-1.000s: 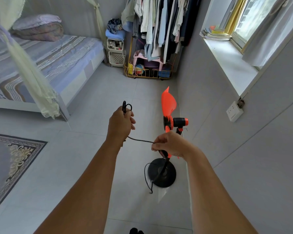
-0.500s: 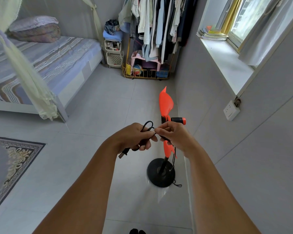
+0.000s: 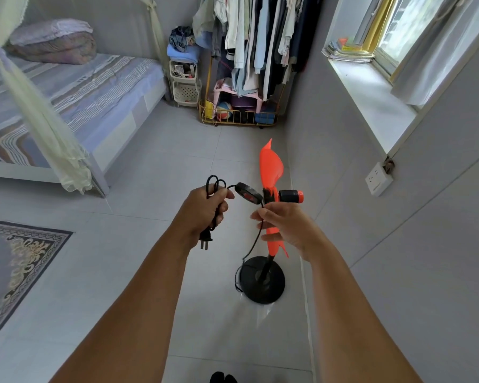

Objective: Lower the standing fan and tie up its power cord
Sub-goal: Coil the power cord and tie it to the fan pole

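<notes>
A small standing fan with orange blades [image 3: 271, 167], a black and orange motor [image 3: 291, 196] and a round black base [image 3: 263, 280] stands on the floor by the right wall. My left hand [image 3: 205, 211] grips a coiled bundle of the black power cord [image 3: 215, 183]; the plug [image 3: 205, 240] hangs below my fist. An oval inline switch [image 3: 249, 192] on the cord sits between my hands. My right hand [image 3: 285, 228] pinches the cord where it runs down toward the base, in front of the fan's lower blade.
A wall socket [image 3: 378, 179] is on the right wall under the window sill [image 3: 371, 100]. A bed [image 3: 75, 89] with a hanging net stands at the left, a rug [image 3: 14, 261] at lower left, and a clothes rack [image 3: 249, 67] with a white cart [image 3: 185, 81] at the back.
My hands came together, then parted again. The left hand now holds more loops with the plug dangling below, and the inline switch has come up between the hands.
</notes>
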The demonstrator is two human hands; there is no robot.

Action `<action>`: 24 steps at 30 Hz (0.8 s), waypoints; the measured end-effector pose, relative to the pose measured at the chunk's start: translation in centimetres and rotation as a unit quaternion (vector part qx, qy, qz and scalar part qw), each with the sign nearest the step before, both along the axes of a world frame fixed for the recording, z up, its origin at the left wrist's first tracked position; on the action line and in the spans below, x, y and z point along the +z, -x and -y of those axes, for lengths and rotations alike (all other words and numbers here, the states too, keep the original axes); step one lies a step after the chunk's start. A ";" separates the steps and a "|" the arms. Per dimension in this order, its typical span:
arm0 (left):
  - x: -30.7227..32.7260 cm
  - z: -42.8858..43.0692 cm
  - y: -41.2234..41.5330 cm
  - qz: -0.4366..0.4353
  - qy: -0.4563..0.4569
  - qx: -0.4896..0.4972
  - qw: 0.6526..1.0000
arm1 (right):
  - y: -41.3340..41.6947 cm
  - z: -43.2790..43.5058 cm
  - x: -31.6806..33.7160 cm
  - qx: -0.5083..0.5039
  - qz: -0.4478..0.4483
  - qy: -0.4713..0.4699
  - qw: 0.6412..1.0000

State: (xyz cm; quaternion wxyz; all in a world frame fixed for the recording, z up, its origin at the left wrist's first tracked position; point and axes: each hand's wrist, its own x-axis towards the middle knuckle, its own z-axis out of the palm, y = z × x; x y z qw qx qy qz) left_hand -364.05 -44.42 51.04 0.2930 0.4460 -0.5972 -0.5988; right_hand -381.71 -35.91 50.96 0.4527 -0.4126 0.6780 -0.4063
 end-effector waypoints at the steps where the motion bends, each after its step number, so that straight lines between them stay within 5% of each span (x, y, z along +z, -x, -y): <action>1: -0.1 -0.1 0.2 0.012 0.007 0.001 1.000 | 0.1 0.1 0.3 -0.010 0.014 0.011 1.000; 6: -0.4 -0.7 1.8 0.042 0.022 -0.015 0.999 | 1.2 0.4 2.1 -0.053 0.095 0.075 0.991; 16: 0.1 -2.5 7.5 -0.087 -0.085 -0.164 0.979 | 4.9 0.4 3.5 -0.195 0.059 0.171 0.964; 24: 0.4 -3.3 11.7 -0.102 -0.125 -0.248 0.955 | 9.3 -0.2 2.8 -0.220 -0.149 0.164 0.950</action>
